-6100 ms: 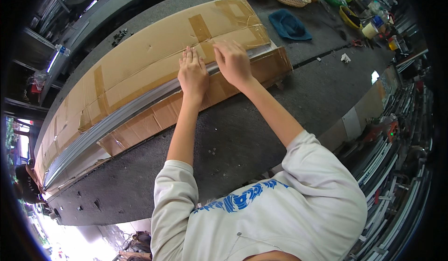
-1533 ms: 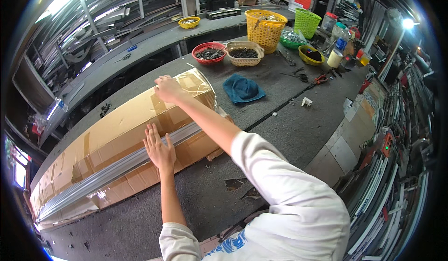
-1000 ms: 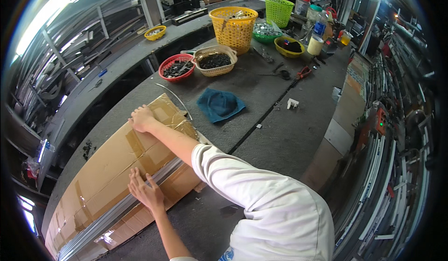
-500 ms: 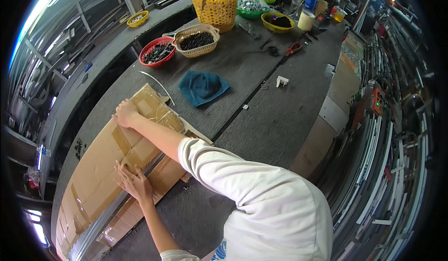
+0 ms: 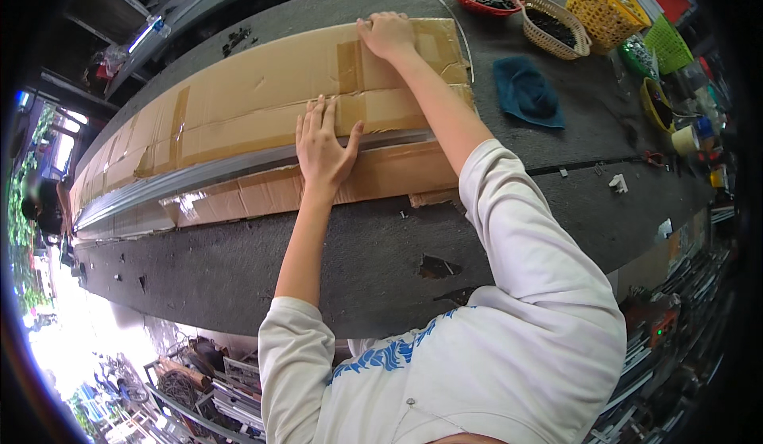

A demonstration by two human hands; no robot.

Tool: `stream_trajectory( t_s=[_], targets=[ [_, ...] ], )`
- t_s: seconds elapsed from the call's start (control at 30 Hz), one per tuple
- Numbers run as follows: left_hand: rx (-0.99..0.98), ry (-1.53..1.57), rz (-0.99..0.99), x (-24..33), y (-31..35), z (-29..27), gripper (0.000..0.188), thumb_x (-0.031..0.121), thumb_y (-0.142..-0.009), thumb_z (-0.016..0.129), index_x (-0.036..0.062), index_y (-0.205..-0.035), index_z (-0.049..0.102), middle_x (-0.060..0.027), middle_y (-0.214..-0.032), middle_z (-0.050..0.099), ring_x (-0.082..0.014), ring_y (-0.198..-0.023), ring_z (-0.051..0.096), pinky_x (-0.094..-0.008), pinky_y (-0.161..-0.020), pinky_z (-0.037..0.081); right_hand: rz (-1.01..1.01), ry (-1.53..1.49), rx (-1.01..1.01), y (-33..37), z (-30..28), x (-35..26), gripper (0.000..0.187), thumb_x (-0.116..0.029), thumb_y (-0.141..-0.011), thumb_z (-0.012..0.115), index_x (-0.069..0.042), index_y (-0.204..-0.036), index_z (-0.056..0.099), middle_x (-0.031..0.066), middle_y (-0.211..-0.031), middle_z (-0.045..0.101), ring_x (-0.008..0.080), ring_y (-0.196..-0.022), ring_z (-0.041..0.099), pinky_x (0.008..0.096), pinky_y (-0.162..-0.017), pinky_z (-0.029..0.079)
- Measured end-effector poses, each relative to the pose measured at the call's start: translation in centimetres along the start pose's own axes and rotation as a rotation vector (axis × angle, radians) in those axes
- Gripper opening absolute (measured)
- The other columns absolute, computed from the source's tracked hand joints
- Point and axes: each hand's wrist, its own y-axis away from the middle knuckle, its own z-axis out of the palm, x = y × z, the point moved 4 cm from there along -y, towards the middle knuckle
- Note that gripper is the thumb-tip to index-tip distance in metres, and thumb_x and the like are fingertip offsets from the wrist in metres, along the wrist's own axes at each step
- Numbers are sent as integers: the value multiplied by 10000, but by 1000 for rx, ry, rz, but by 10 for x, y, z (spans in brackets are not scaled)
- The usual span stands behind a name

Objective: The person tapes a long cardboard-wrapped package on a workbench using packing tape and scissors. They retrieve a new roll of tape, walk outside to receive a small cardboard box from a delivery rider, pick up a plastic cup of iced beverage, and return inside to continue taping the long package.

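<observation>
A long brown cardboard wrap [image 5: 254, 75], patched with tape, lies across the dark worktable around a bundle of long silvery metal profiles [image 5: 230, 166]. The profiles show through the lengthwise gap between its upper panel and its near strip. My left hand [image 5: 326, 146] rests on the panel's near edge beside this gap, fingers spread and nothing held. Farther right, my right hand [image 5: 388, 35] reaches across the panel, its fingers bent over the far edge near the taped end.
To the right lie a blue cloth [image 5: 528, 94] and a small white piece [image 5: 618, 183]. Behind stand a red basket [image 5: 485, 7], a beige basket [image 5: 584, 45] of dark small parts and a yellow basket [image 5: 608, 7]. Another person [image 5: 49, 210] is at the far left.
My view has swung left, bringing the cardboard's far-left end and the other person into sight. Both hands stay on the cardboard, and the left has its fingers pointing more directly away from me.
</observation>
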Motion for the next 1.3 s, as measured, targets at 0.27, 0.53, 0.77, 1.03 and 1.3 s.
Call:
stream_trajectory(
  t_s=[0.27,0.53,0.77,1.03,1.3],
  targets=[
    [39,86,-34,-6,2,9,475,306,-953,530,18,-1330,554,-178,-1418,503,-343,-1348,433,-446,-1147,305,-75,-189,257,6,1,10,269,-272,-885,571,-62,-847,736,123,-887,723,285,-895,673,410,-899,480],
    [48,89,-22,-5,4,7,490,335,-962,506,31,-1343,546,-172,-1431,493,-334,-1361,418,-429,-1157,296,107,-564,-3,12,-73,17,326,-307,-893,544,-65,-998,735,194,-911,713,365,-876,686,428,-790,537],
    [-32,-19,-5,-4,2,10,618,423,-974,456,52,-1466,400,-147,-1539,356,-294,-1445,290,-429,-1197,202,-126,-131,-363,161,-150,20,421,-381,-938,552,-46,-1177,640,164,-1181,645,325,-1116,606,428,-943,469],
    [199,-30,1,4,14,-21,628,406,-977,470,200,-1540,283,-62,-1606,239,-267,-1497,154,-504,-1208,50,-197,57,23,168,-162,6,529,-355,-914,624,-123,-1375,510,119,-1444,490,278,-1367,416,474,-1127,263],
    [333,45,117,8,31,-53,573,308,-936,544,236,-1482,385,-50,-1593,266,-245,-1495,172,-502,-1205,81,-247,171,133,135,-182,-19,599,-305,-840,716,-186,-1387,503,34,-1420,516,200,-1351,430,440,-1116,241]
  ],
)
